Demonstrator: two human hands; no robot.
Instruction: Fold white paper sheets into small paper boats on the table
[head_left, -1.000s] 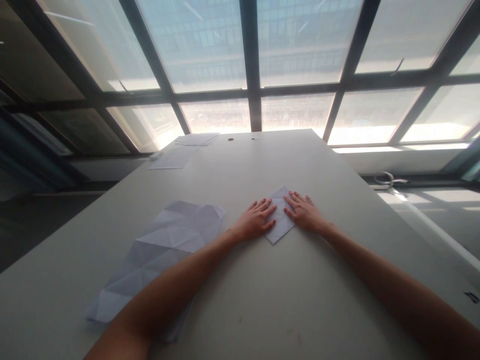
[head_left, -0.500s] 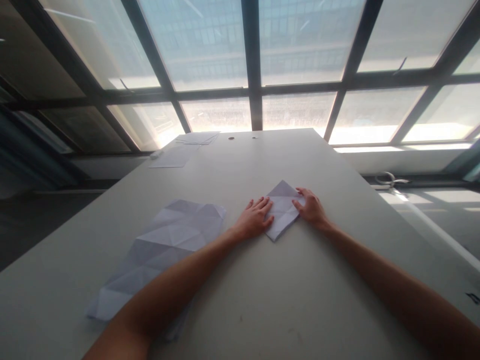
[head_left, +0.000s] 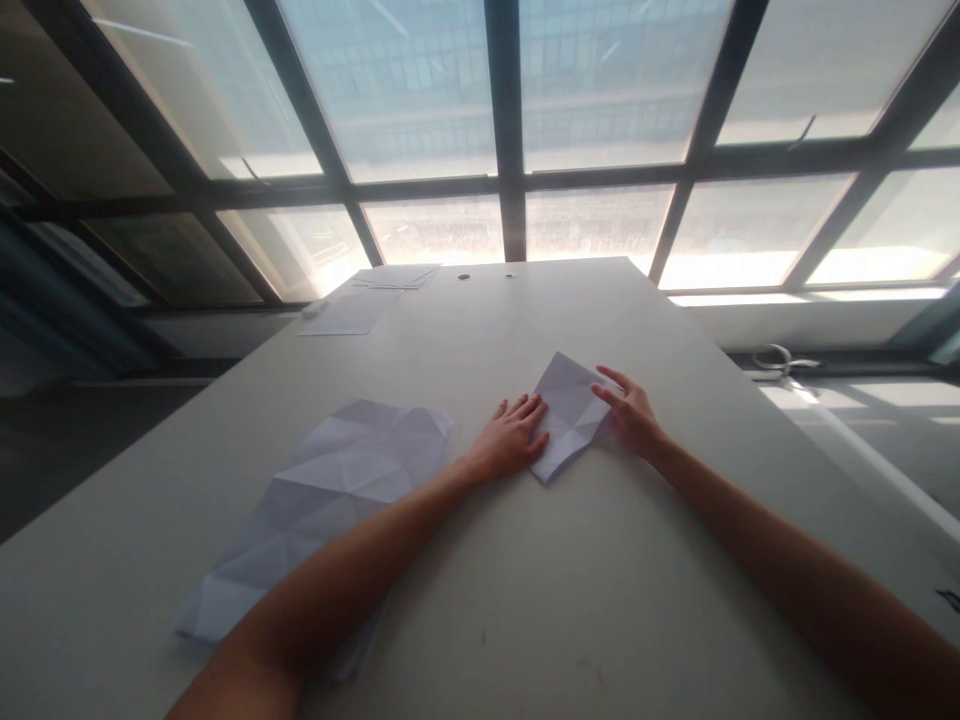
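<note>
1. Folded paper [head_left: 568, 415]: on the table [head_left: 525, 600], right of the creased sheet [head_left: 330, 500], long axis diagonal.
2. Left hand [head_left: 510, 440]: fingers flat, pinning its left edge.
3. Right hand [head_left: 634, 415]: fingers loosely spread, lifting its right edge.

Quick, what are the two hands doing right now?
Left hand: open, flat, pressing on the small folded paper.
Right hand: open, fingers at the paper's right edge, grasping nothing.

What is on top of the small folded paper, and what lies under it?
The left hand lies flat on the small folded paper; the right hand touches its right edge, which lifts. Around it shows the table; anything beneath the paper is covered.
</note>
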